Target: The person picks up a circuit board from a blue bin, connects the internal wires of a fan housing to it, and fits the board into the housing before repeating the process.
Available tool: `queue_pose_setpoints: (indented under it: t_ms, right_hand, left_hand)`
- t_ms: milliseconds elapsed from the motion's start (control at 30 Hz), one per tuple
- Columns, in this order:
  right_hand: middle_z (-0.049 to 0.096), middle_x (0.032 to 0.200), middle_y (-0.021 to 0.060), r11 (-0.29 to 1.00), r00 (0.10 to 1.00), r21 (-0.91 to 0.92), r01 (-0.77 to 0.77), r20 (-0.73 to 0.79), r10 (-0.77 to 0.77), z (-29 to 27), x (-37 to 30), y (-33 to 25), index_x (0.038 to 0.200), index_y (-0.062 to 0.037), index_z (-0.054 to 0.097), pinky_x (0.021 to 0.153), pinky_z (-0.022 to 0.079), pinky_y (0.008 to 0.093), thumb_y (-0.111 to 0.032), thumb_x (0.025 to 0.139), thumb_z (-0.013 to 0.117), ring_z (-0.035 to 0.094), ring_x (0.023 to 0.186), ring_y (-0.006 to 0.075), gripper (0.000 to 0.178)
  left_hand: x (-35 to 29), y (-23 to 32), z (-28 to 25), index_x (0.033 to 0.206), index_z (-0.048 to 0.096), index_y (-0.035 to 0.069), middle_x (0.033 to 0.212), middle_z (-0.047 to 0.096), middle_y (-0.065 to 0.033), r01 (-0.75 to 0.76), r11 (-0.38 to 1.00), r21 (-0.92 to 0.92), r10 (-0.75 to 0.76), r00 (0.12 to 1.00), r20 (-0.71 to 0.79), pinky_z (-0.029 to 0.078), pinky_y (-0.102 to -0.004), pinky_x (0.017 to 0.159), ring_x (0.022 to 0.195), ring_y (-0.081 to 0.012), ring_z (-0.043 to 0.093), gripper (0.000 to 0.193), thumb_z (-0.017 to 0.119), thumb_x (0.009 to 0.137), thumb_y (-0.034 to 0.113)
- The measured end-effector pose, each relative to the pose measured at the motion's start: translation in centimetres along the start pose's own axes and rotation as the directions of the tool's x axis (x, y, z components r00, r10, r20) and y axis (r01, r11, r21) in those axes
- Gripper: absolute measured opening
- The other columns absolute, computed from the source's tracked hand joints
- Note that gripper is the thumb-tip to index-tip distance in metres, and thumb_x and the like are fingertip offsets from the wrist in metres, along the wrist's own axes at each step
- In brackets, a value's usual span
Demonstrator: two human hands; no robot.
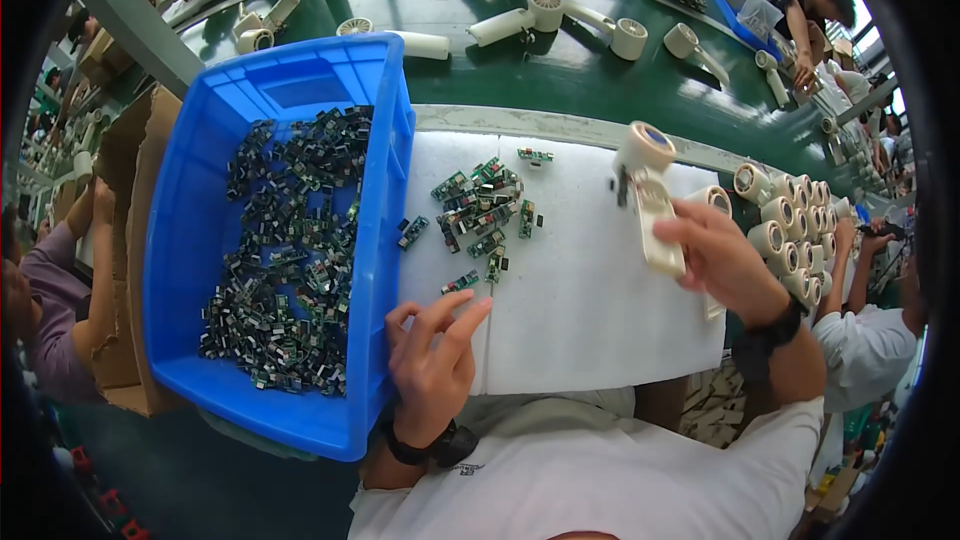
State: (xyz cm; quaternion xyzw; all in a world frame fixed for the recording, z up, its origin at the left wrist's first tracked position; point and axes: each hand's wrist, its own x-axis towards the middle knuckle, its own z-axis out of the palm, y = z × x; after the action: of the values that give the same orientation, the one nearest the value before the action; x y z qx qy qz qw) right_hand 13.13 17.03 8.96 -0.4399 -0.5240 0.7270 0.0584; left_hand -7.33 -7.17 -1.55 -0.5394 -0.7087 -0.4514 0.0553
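Observation:
My right hand (pixel 718 258) is closed around the handle of a cream-white handheld fan housing (pixel 656 225), raised over the right part of the white foam sheet (pixel 570 330). Its round head points away from me, and short dark wires hang at its left side. Down at the foam's near left edge is my left hand (pixel 432 365), fingers apart and holding nothing. Just beyond its fingertips lies a small green circuit board (pixel 460 282). Several more such boards form a loose pile (pixel 482 202) farther up the foam. Another housing (pixel 712 202) lies partly hidden behind my right hand.
A deep blue bin (pixel 375 340) full of circuit boards stands at left, beside a cardboard box (pixel 125 310). Stacked fan housings (pixel 790 215) crowd the right. Beyond the foam, a green conveyor belt (pixel 450 85) carries more housings (pixel 545 12). Co-workers sit at both sides.

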Motion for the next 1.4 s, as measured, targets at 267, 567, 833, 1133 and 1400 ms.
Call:
queue_pose_setpoints:
  t_ms: [267,567,833,1133,1400]
  right_hand:
    - [0.066,0.088,-0.0022,0.981,0.965,0.045,0.191,-0.193,-0.179,-0.3,21.4,-5.9,0.104,-0.0059,0.065,0.054,0.045,0.0208,-0.032,0.105,0.061,0.055,0.062,0.0061,0.027]
    - [0.07,0.119,0.018,0.101,0.754,-0.854,0.51,0.388,-0.53,11.0,29.2,-13.0,0.128,0.0027,0.059,0.083,0.056,0.032,-0.038,0.098,0.065,0.069,0.102,0.022,0.051]
    - [0.068,0.12,0.0256,-0.319,0.496,-0.761,0.565,0.622,-0.605,16.2,35.3,-10.5,0.132,0.0001,0.058,0.087,0.055,0.0485,-0.029,0.102,0.055,0.067,0.105,0.0447,0.042]
    - [0.07,0.082,0.009,0.501,0.83,-0.687,0.526,0.289,-0.477,8.6,22.4,-13.8,0.113,0.0021,0.066,0.062,0.051,0.0298,-0.029,0.108,0.048,0.062,0.068,0.013,0.037]
    - [0.066,0.086,0.0036,0.8,0.913,-0.461,0.383,0.061,-0.402,-2.0,2.8,-3.9,0.124,-0.0021,0.062,0.057,0.046,0.0229,-0.031,0.111,0.045,0.057,0.07,0.0071,0.035]
  left_hand:
    - [1.1,0.2,0.5,0.121,0.07,0.01,0.127,0.062,-0.0123,-0.039,0.998,0.055,0.039,0.999,-0.007,0.049,-0.0438,0.094,0.104,-0.0321,0.063,0.042,0.073,0.081,-0.001]
    - [1.1,-0.8,0.7,0.115,0.071,0.007,0.113,0.067,-0.0105,0.048,0.999,-0.025,-0.048,0.999,-0.007,0.049,-0.044,0.096,0.108,-0.0308,0.064,0.034,0.073,0.082,0.002]
    - [1.1,-0.6,1.1,0.115,0.071,0.007,0.11,0.069,-0.0091,0.043,0.998,-0.056,-0.044,0.999,-0.007,0.049,-0.0424,0.093,0.106,-0.0293,0.064,0.033,0.072,0.082,0.002]
    - [0.9,0.0,0.9,0.112,0.073,0.007,0.105,0.067,-0.009,0.032,0.998,-0.045,-0.03,0.999,0.04,0.049,-0.0434,0.093,0.104,-0.0303,0.063,0.036,0.07,0.077,-0.002]
    - [-0.1,-0.8,0.8,0.109,0.075,0.007,0.104,0.067,-0.011,0.027,0.999,-0.041,-0.025,0.998,0.049,0.051,-0.0448,0.09,0.1,-0.0341,0.064,0.039,0.068,0.074,-0.009]
